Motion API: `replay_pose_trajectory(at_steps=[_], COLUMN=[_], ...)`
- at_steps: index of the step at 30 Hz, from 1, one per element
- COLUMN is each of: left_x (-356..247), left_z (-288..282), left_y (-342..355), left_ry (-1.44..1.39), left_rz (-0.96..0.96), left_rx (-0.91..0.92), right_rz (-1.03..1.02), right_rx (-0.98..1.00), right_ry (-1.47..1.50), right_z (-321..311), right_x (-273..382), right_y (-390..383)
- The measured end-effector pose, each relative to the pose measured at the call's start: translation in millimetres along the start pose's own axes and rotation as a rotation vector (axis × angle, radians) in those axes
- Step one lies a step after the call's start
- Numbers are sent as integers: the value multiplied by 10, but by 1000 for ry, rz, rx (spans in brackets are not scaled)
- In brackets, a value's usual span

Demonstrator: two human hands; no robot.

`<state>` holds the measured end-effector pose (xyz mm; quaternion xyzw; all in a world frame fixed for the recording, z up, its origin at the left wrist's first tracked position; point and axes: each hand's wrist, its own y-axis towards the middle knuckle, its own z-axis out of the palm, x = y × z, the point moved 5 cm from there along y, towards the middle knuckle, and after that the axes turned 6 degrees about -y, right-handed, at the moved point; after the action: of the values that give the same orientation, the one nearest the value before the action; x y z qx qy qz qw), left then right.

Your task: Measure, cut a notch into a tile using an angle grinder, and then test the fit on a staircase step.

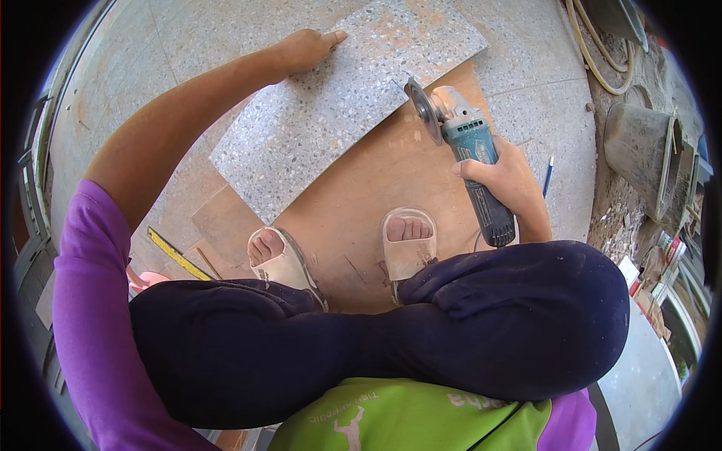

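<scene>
Head view: tile (331, 113) under left hand (304, 49), grinder (466, 150) in right hand (508, 180).

**Few labels, most of them at the right rim**

A dark oblong label (490, 212) with pale print is running along the black handle of the angle grinder (470, 143), partly showing below the gripping fingers. At the right rim, small cartons (665, 244) in mixed colours are lying among rubble, too blurred to tell apart. A white flat card (629, 269) is lying just beside them.
</scene>
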<state>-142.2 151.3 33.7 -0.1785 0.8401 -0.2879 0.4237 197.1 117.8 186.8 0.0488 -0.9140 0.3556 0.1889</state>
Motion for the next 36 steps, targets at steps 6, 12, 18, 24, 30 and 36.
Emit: replay_pose_trajectory(at_steps=[6,12,18,24,30,36], left_x=[41,29,17,27,9,25], left_z=[12,22,4,25,27,20], left_y=[-26,-24,-36,-36,-42,-25], left_ry=[14,-4,-48,-64,0,-10], left_rz=[-46,-41,-27,-21,-50,-32], left_rx=[-13,-14,17,13,-20,12], right_rz=[17,50,53,23,12,12], right_rx=[40,29,9,-4,-13,3], right_ry=[16,-17,-21,-4,-21,-3], right_z=[31,-3,2,36,13,33], right_x=[-24,-11,-49,-47,-50,-44], right_y=[-20,-57,-69,-37,-21,8])
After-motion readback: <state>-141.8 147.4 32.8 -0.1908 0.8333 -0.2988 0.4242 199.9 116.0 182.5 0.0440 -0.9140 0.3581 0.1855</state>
